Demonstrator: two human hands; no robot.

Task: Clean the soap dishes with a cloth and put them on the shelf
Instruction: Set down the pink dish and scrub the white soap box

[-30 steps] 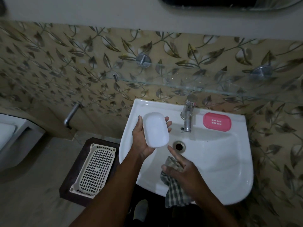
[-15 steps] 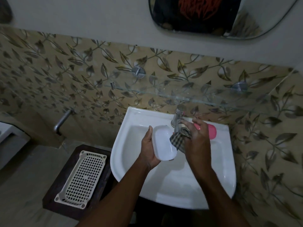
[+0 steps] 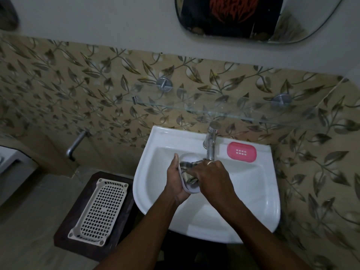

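— Two soap dishes for us: the white soap dish [image 3: 189,157] is up over the sink's [image 3: 138,193] basin, just in front of the tap [image 3: 210,145]; the pink soap dish [image 3: 241,152] lies at the sink's back right corner.
— How do we have it?
— Our left hand [image 3: 176,178] curls round one long edge; our right hand [image 3: 212,176] bunches the checked cloth [image 3: 190,172] and presses it into the hollow.
— Handling?
— Light, stiff plastic, we judge, probably slick if wet. We'd grip it by the rims, thumb against fingers, and set it flat on the glass shelf [image 3: 214,112].
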